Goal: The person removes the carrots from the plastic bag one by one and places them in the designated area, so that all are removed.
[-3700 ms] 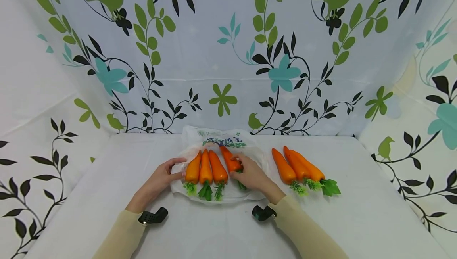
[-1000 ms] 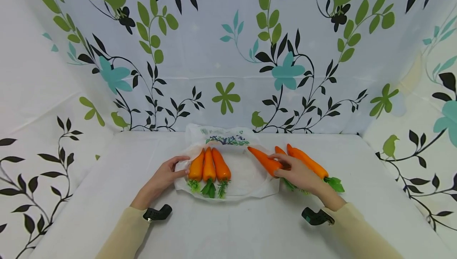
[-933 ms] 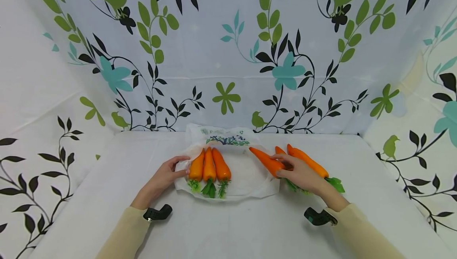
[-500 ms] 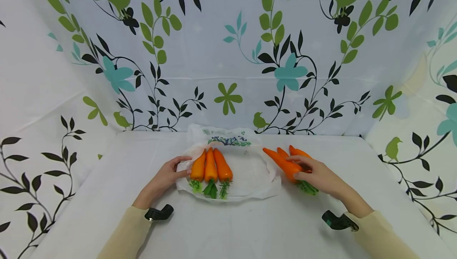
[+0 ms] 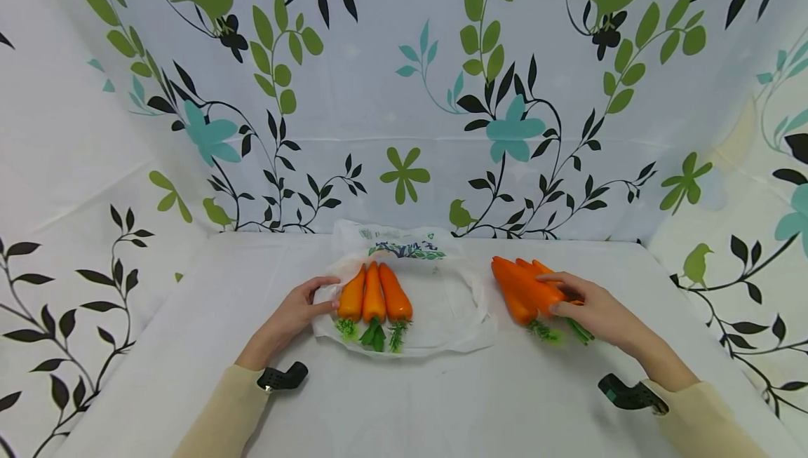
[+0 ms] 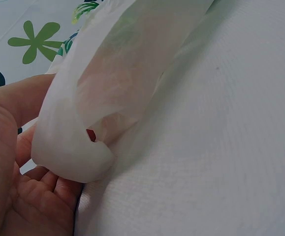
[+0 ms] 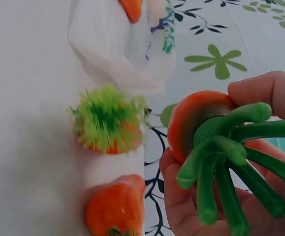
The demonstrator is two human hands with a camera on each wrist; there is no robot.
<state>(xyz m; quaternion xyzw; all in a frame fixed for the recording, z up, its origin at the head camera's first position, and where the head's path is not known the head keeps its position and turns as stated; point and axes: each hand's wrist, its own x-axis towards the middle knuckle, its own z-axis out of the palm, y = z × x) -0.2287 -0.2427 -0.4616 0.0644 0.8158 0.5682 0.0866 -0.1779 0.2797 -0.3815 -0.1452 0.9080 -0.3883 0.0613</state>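
My left hand point(image 5: 292, 312) pinches the left edge of a white plastic bag point(image 5: 445, 311); in the left wrist view the bag's folded edge point(image 6: 68, 147) lies between thumb and fingers. Three orange toy carrots point(image 5: 374, 293) lie side by side on the bag, green tops toward me. My right hand point(image 5: 600, 311) holds another carrot point(image 7: 194, 115) by its thick end, fingers and thumb round it, its bundle of green stems point(image 7: 231, 162) facing the wrist camera. That carrot overlaps several others to the right of the bag, among them a carrot with a feathery green top point(image 7: 108, 118).
A white cloth covers the table point(image 5: 404, 402). Behind its far edge hangs a curtain point(image 5: 379, 93) printed with leaves, birds and flowers. The bag's printed end point(image 5: 407, 249) lies toward that edge.
My right hand has lifted a carrot from the bag's right part and carried it right, over the carrots there. My left hand has stayed at the bag's left edge.
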